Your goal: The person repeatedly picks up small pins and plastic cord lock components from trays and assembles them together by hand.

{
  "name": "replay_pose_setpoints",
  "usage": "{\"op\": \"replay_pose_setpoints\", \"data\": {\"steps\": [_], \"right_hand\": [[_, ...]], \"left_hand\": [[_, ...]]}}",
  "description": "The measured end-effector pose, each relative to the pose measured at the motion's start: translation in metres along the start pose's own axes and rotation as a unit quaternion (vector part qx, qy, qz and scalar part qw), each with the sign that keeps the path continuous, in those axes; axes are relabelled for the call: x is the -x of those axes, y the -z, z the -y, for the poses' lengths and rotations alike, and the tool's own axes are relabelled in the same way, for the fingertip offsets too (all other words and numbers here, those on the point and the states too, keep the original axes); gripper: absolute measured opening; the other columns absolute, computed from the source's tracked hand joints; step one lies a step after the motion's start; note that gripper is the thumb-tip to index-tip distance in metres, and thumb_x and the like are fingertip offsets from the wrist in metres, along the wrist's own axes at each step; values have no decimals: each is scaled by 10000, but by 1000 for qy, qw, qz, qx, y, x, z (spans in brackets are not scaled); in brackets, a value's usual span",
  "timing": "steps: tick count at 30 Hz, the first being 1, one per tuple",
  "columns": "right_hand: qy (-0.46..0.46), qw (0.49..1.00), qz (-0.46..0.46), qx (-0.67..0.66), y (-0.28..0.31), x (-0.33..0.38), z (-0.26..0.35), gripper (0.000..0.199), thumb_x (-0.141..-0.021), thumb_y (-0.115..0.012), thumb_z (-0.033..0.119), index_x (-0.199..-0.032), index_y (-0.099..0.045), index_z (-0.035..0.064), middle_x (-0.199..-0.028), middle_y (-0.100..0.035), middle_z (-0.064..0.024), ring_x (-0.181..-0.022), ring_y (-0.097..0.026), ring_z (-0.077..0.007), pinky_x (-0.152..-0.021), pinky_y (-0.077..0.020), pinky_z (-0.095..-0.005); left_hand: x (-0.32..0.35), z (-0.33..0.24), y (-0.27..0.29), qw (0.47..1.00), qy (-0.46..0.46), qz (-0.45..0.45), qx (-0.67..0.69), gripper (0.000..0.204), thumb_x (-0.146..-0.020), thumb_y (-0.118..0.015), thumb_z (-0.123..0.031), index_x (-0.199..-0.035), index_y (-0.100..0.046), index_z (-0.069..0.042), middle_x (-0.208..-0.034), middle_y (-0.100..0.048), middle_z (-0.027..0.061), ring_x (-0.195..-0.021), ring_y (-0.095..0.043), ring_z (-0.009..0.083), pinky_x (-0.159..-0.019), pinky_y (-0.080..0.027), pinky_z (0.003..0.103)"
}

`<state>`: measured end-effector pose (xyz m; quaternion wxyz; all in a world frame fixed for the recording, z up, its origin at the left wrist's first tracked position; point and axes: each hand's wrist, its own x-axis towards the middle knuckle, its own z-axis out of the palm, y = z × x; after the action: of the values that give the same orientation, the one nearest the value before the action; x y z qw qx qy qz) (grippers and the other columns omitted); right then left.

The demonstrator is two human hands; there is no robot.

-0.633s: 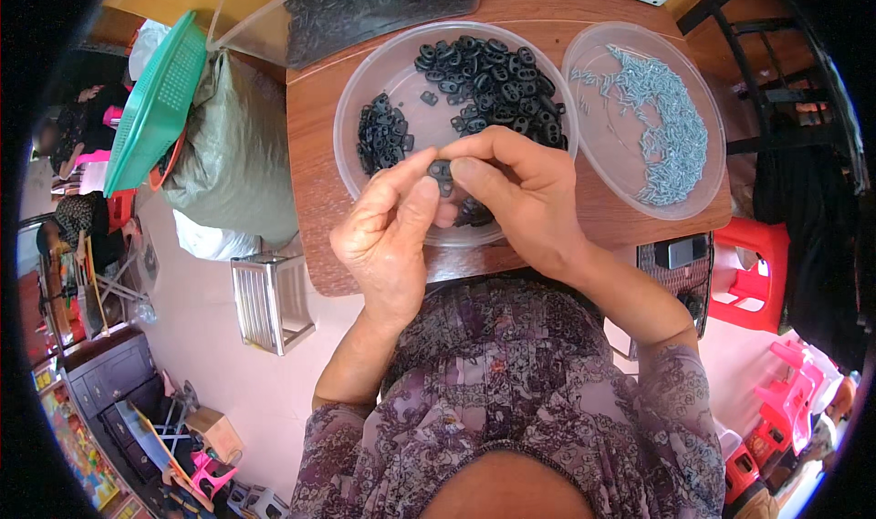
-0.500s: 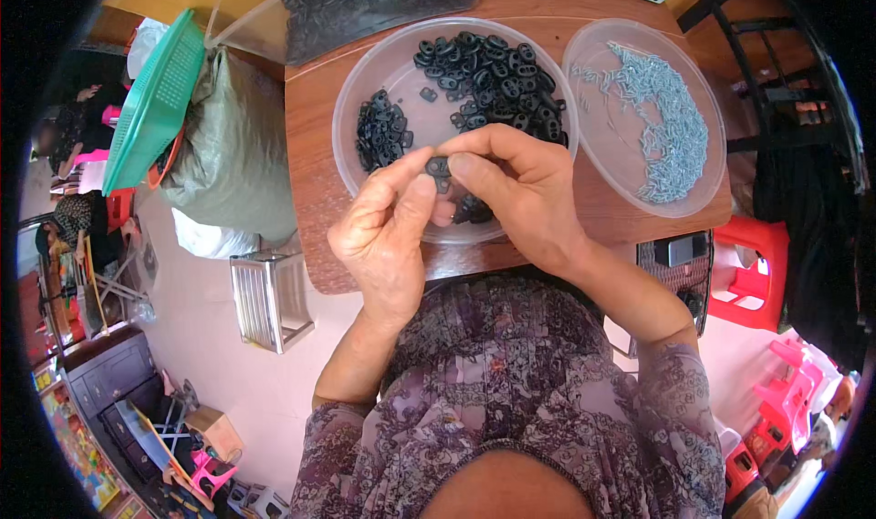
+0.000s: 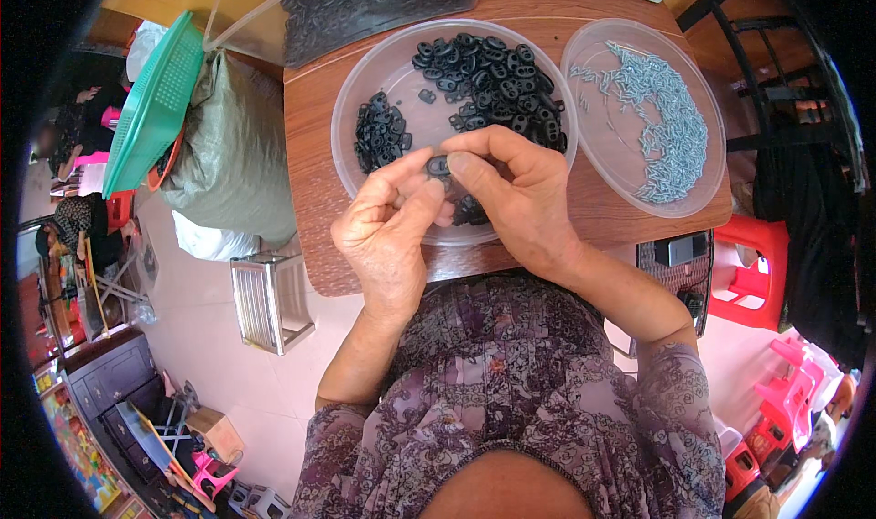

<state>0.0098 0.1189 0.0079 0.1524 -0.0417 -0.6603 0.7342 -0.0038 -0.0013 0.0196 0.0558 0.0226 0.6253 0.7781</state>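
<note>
Between both hands, over the near part of a round clear plastic tub (image 3: 422, 122), is a small black plastic cord lock (image 3: 437, 165) with holes in it. My left hand (image 3: 383, 236) pinches its left side with thumb and fingertips. My right hand (image 3: 527, 199) grips its right side between thumb and forefinger. Fingers cover much of the piece. Inside the tub a large heap of black two-holed pieces (image 3: 502, 76) lies at the far right, and a pile of smaller black pieces (image 3: 381, 134) at the left. Some more black pieces show under my hands.
Right of the tub lies a shallow round clear tray (image 3: 607, 154) with many small silvery springs (image 3: 671, 126). A clear bin of black parts (image 3: 379, 12) stands at the back left of the wooden table (image 3: 315, 236). Left are a sack (image 3: 233, 154), green basket (image 3: 155, 108) and metal stool (image 3: 265, 300).
The cord lock has turned slightly between my fingertips. My left thumb and right fingers have shifted a little; both hands stay in nearly the same place.
</note>
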Motion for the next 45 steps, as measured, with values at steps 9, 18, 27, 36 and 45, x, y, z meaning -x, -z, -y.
{"op": "replay_pose_setpoints", "data": {"steps": [9,18,27,36,45], "right_hand": [[38,998,-21,46,1,0,0,71,-801,-572,5,-856,-610,-19,-757,-567,-59,-651,-519,-90,-566,-428,-233],[-51,998,-30,-3,4,-3,6,72,-801,-571,12,-855,-604,-23,-754,-576,-50,-673,-516,-90,-573,-415,-234],[273,933,-10,234,14,-23,14,149,-692,-601,-47,-832,-584,1,-727,-554,-112,-665,-519,-276,-587,-424,-340],[393,855,44,336,14,-39,-5,165,-684,-593,-62,-841,-578,-12,-749,-552,-108,-691,-517,-267,-592,-430,-336],[404,763,210,459,8,-60,-9,160,-558,-586,38,-684,-489,25,-721,-496,-128,-719,-480,-294,-645,-420,-365]], "left_hand": [[-1,-2,-3,1000,-2,-3,4,231,-776,-609,56,-1005,-583,76,-747,-610,70,-574,-559,113,-534,-472,215],[-4,1,2,1000,7,-4,-12,197,-795,-592,27,-982,-593,87,-758,-611,105,-578,-559,139,-524,-477,243],[-11,-5,9,1000,9,17,3,174,-825,-581,6,-988,-598,63,-752,-606,76,-601,-563,112,-565,-466,215],[-14,-7,11,998,43,11,39,169,-816,-579,22,-977,-600,70,-771,-610,92,-601,-570,127,-563,-474,231],[-20,-8,21,999,22,-7,43,158,-812,-587,11,-957,-609,68,-770,-616,105,-580,-561,125,-559,-466,230]]}}
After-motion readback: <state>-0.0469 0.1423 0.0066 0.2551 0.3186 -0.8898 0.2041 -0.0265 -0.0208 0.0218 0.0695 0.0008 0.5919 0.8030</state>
